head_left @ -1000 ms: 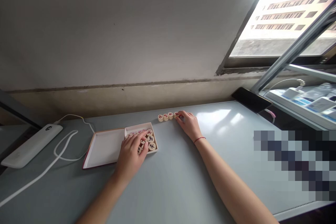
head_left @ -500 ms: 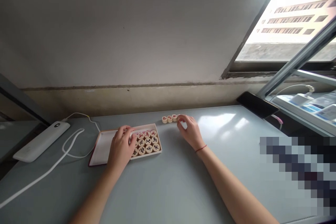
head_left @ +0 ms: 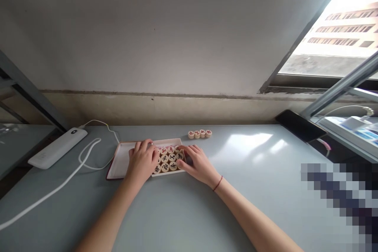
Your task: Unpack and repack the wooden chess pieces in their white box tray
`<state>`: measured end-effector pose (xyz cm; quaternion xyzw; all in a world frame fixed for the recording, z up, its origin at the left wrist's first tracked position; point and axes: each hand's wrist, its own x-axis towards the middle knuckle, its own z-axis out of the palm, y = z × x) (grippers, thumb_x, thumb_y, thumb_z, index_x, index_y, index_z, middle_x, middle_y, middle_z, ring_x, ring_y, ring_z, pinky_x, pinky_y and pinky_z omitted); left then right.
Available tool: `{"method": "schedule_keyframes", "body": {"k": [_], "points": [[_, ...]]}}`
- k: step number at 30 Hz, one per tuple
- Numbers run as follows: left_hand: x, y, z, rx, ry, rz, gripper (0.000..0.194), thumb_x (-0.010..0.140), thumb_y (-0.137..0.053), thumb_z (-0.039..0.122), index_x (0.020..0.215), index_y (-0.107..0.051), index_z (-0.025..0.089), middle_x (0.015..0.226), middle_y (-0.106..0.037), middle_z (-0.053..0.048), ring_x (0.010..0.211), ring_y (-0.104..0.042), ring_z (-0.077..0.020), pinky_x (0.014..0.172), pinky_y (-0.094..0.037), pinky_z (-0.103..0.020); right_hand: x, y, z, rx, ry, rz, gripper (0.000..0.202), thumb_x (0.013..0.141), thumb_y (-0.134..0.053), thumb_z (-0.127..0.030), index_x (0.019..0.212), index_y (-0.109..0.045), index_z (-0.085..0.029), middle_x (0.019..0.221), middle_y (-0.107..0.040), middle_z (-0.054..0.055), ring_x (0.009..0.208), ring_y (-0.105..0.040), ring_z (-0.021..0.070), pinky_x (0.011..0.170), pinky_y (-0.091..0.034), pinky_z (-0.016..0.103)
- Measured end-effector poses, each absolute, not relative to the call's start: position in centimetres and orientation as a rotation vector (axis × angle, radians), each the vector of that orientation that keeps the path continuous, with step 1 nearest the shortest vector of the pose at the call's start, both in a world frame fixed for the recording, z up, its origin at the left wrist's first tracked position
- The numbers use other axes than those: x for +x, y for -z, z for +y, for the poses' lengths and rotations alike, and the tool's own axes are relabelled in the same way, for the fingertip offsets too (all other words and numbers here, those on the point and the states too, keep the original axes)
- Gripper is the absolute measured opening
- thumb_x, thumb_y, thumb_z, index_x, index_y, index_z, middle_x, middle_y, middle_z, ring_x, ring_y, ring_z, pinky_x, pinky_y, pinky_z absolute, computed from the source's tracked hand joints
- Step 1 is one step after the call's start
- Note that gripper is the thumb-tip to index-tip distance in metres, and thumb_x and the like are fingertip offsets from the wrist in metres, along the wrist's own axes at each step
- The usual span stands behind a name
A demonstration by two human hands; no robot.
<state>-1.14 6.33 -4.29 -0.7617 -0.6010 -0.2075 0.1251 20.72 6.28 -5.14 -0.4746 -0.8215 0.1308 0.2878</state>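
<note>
A shallow white box (head_left: 168, 141) holds rows of round Chinese chess pieces (head_left: 164, 158) with red and black characters. My left hand (head_left: 142, 162) lies over the box's left side, fingers bent and apart, its thumb over the pieces. At the right side is my right hand (head_left: 197, 164), thumb and fingers spread over the rightmost pieces and the wall. No piece shows lifted in either hand. Behind the box, several red-marked chess pieces (head_left: 200, 134) stand in a short row on the table. The open lid (head_left: 119, 161) lies left of the box, partly under my left hand.
A white power bank (head_left: 58, 148) with a white cable (head_left: 56, 191) lies on the left of the grey table (head_left: 177, 212). At the back right a black phone-like slab (head_left: 298, 126) leans near a metal frame (head_left: 339, 86). A wall rises behind.
My right hand has moved left and toward me, from the row of pieces to the box's right side. It has opened from a pinch. My left hand stays at the box; the view has shifted slightly.
</note>
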Motion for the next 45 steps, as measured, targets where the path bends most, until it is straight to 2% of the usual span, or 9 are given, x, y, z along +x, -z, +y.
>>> {"method": "schedule_keyframes", "body": {"k": [7, 9, 12, 16, 20, 25, 28, 34, 45], "points": [[0.5, 2.3, 5.5, -2.322, 1.028, -1.714, 0.018, 0.091, -0.046, 0.028, 0.091, -0.062, 0.02, 0.092, -0.068, -0.006, 0.086, -0.06, -0.0223, 0.077, -0.044, -0.035, 20.9, 4.6, 6.4, -1.054, -0.173, -2.037, 0.037, 0.083, -0.06, -0.034, 0.118, -0.054, -0.023, 0.112, -0.061, 0.011, 0.103, -0.056, 0.0255, 0.086, -0.049, 0.041], [1.7, 1.7, 4.6, -2.46, 1.24, -1.712, 0.017, 0.092, -0.046, 0.032, 0.096, -0.059, 0.021, 0.089, -0.069, -0.004, 0.084, -0.062, -0.0194, 0.078, -0.046, -0.032, 20.6, 4.2, 6.1, -0.939, -0.11, -2.036, 0.036, 0.082, -0.061, -0.029, 0.117, -0.054, -0.023, 0.109, -0.064, 0.009, 0.101, -0.057, 0.0241, 0.085, -0.049, 0.04], [3.2, 1.4, 3.5, -2.573, 1.452, -1.826, 0.015, 0.091, -0.048, 0.034, 0.096, -0.056, 0.022, 0.082, -0.067, 0.0, 0.072, -0.062, -0.0148, 0.069, -0.048, -0.026, 20.1, 4.0, 5.6, -0.832, -0.059, -2.031, 0.03, 0.085, -0.057, -0.021, 0.114, -0.055, -0.025, 0.106, -0.068, 0.007, 0.096, -0.061, 0.0207, 0.082, -0.05, 0.036], [3.6, 1.8, 3.3, -2.587, 1.523, -1.971, 0.017, 0.09, -0.05, 0.038, 0.093, -0.055, 0.023, 0.082, -0.066, 0.0, 0.07, -0.061, -0.014, 0.065, -0.049, -0.025, 19.7, 4.0, 5.4, -0.832, -0.039, -2.001, 0.032, 0.085, -0.056, -0.018, 0.116, -0.056, -0.026, 0.106, -0.069, 0.006, 0.096, -0.063, 0.0198, 0.08, -0.051, 0.035], [3.2, 1.9, 3.6, -2.592, 1.491, -2.013, 0.019, 0.091, -0.049, 0.04, 0.095, -0.054, 0.023, 0.08, -0.066, 0.0, 0.067, -0.061, -0.0141, 0.062, -0.048, -0.024, 19.9, 4.0, 5.5, -0.795, -0.03, -2.03, 0.029, 0.084, -0.056, -0.016, 0.111, -0.059, -0.026, 0.104, -0.07, 0.005, 0.096, -0.062, 0.0195, 0.081, -0.051, 0.035], [1.1, 1.9, 5.0, -2.535, 1.238, -1.696, 0.023, 0.095, -0.039, 0.029, 0.094, -0.061, 0.021, 0.093, -0.066, -0.005, 0.091, -0.06, -0.0194, 0.083, -0.046, -0.032, 21.4, 4.6, 6.8, -0.996, 0.016, -1.989, 0.017, 0.085, -0.054, -0.016, 0.099, -0.061, -0.023, 0.101, -0.069, 0.006, 0.095, -0.061, 0.0211, 0.081, -0.049, 0.037], [-0.5, 2.7, 6.1, -2.398, 0.974, -1.688, 0.026, 0.094, -0.04, 0.025, 0.092, -0.066, 0.019, 0.092, -0.064, -0.007, 0.087, -0.057, -0.0217, 0.082, -0.045, -0.036, 22.7, 5.6, 8.0, -1.202, 0.034, -1.922, 0.014, 0.083, -0.054, -0.018, 0.094, -0.061, -0.022, 0.097, -0.069, 0.007, 0.092, -0.06, 0.0227, 0.082, -0.047, 0.038], [-1.0, 3.6, 6.2, -2.343, 0.524, -1.771, 0.034, 0.092, -0.039, 0.024, 0.078, -0.07, 0.022, 0.114, -0.06, -0.007, 0.097, -0.051, -0.0267, 0.076, -0.045, -0.038, 23.9, 7.3, 9.0, -1.479, -0.044, -1.895, 0.012, 0.078, -0.054, -0.017, 0.085, -0.062, -0.023, 0.089, -0.068, 0.005, 0.087, -0.059, 0.024, 0.078, -0.046, 0.036], [-1.1, 3.5, 6.3, -2.387, 0.575, -1.833, 0.025, 0.087, -0.043, 0.022, 0.085, -0.067, 0.022, 0.109, -0.062, -0.007, 0.096, -0.053, -0.0265, 0.076, -0.043, -0.038, 23.7, 7.7, 9.1, -1.481, -0.052, -1.896, 0.014, 0.083, -0.051, -0.021, 0.09, -0.064, -0.022, 0.096, -0.067, 0.007, 0.089, -0.057, 0.0235, 0.079, -0.046, 0.036]]}}
